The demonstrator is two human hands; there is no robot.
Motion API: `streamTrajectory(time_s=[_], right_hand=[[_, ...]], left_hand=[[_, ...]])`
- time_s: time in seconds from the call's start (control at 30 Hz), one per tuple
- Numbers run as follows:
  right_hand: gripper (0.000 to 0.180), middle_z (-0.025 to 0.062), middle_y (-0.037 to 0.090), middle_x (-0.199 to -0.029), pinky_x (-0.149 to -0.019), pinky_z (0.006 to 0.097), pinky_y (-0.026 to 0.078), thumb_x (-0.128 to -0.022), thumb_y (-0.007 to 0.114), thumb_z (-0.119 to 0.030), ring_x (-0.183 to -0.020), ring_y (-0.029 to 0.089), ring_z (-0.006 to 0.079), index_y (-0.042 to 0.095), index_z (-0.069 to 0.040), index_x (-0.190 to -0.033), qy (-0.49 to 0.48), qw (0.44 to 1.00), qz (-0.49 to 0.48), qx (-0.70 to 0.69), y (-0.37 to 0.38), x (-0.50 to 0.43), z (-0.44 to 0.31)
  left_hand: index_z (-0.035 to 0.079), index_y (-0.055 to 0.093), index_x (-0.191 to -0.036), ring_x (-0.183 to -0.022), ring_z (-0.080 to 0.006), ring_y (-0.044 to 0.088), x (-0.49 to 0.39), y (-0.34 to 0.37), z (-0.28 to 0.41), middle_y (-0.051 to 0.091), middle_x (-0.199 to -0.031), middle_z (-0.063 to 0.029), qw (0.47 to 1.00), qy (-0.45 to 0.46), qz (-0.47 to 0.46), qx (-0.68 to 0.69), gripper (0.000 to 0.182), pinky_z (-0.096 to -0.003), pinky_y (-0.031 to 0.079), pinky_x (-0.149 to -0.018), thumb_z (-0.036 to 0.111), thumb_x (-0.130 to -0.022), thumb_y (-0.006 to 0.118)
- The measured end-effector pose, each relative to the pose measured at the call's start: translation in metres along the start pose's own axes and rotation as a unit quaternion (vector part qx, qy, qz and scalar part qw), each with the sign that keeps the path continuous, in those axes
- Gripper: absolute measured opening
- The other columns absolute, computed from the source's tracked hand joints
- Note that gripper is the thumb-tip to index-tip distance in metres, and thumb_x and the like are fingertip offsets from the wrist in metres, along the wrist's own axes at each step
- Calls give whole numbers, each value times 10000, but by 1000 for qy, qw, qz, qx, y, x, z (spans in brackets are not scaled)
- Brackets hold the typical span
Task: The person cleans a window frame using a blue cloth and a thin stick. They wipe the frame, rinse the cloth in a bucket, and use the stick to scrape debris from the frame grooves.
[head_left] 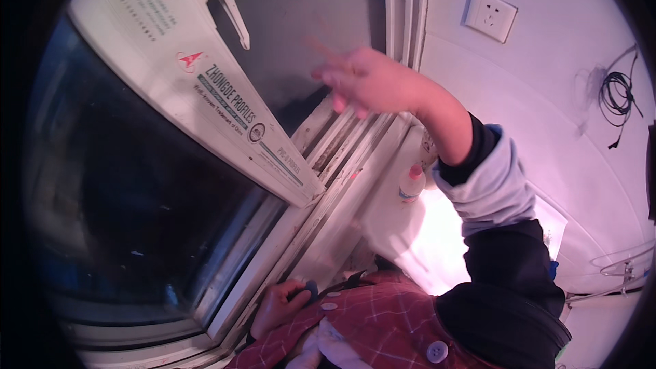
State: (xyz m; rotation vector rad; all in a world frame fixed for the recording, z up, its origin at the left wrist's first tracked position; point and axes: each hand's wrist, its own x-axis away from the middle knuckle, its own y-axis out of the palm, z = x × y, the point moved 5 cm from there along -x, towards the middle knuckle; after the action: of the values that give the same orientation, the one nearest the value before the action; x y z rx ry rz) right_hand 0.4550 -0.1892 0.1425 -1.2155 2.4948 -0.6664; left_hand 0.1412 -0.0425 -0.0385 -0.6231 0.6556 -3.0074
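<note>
My right hand (366,82), blurred by motion, is raised in front of a grey pane (307,15) and above the white window frame's track (338,146). Its fingers are apart, and I make out nothing held in it. At the lower left, my left hand (282,300) is closed around a small dark blue item (311,291), mostly hidden by the fingers. That hand is close to the window's lower frame. A white PVC window sash (205,87) with printed writing slants across the left side. It carries a metal lever handle (225,0) and borders dark glass (143,179).
A clear bottle with a pink cap (411,184) stands on the sill beyond my right forearm, near a bright glare. A wall socket (491,15) and a coiled black cable (616,92) are on the white wall. At the lower right there is a metal rack (622,277).
</note>
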Motion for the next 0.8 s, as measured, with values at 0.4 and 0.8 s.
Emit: streamTrajectory(time_s=[0.4,0.8], right_hand=[[227,143,654,-793,-716,388,505,-742,593,-167,-763,634,295,698,-62,-914,-41,972,-139,186,42,-37,88],[220,139,680,-874,-723,385,535,-685,682,-172,-854,664,291,706,-44,-863,-38,928,-288,233,108,-58,68]], left_hand=[[11,605,-997,-741,-245,623,-54,37,26,635,-832,-159,986,-50,-139,-78,215,-330,476,-693,181,-865,615],[25,592,-966,-718,-331,597,-111,59,20,620,-819,-182,971,-15,-218,-95,234,-369,469,-665,220,-839,621]])
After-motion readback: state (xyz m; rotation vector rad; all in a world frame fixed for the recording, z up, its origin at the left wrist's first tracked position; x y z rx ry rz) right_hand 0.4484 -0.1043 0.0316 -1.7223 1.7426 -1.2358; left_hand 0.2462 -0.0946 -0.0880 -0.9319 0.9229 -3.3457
